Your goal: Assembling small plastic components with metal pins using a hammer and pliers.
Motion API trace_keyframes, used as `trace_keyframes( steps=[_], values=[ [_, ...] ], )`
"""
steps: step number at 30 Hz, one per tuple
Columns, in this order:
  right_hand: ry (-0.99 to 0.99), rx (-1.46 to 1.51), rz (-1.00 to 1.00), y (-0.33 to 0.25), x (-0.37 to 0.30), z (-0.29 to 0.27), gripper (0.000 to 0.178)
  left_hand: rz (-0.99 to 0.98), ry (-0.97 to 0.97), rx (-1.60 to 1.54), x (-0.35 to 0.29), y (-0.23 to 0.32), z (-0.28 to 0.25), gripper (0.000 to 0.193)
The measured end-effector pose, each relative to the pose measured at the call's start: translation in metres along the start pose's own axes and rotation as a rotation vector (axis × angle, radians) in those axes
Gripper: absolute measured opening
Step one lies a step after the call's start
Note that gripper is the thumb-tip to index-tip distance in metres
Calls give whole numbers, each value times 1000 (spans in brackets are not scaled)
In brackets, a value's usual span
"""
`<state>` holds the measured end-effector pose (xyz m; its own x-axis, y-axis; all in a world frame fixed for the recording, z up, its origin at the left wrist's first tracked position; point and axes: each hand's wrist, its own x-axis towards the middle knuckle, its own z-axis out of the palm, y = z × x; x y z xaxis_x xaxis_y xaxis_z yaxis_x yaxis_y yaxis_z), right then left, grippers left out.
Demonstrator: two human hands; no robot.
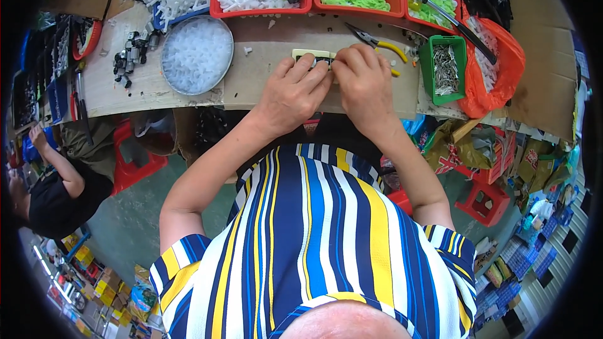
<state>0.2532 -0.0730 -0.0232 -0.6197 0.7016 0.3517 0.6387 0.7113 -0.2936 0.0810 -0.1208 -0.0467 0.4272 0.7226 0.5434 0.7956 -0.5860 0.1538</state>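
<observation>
A small cream rectangular block [303, 53] with a dark part set in it lies on the workbench in front of me. My left hand [290, 95] grips its left and near side, the fingers bent over the dark part. Above its right end my right hand [365, 85] is closed in a pinch; what the fingertips hold is hidden. Just beyond my right hand lie pliers with yellow handles [384, 44], jaws pointing to the far left.
A round metal tray of translucent white pieces [196, 55] stands left, beside loose grey and black fittings [133, 53]. Red bins [308, 5] line the far side. At right are a green box of metal pins [445, 69], a hammer [455, 22] and an orange bag [505, 81]. Another person [63, 188] sits far left.
</observation>
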Motion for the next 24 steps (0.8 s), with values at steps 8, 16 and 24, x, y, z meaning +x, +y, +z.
trace_keyframes(
  steps=[8, 16, 24],
  values=[
    [-80, 124, -27, 14, -3, -13, 21, -73, -14, -149, 6, 0, -6, 17],
    [166, -160, 409, 110, -51, -80, 21, -65, 25, -323, 84, -23, -10, 17],
    [31, -218, 504, 136, -64, -71, 16, 50, 38, -146, 216, -75, 77, 11]
  ],
)
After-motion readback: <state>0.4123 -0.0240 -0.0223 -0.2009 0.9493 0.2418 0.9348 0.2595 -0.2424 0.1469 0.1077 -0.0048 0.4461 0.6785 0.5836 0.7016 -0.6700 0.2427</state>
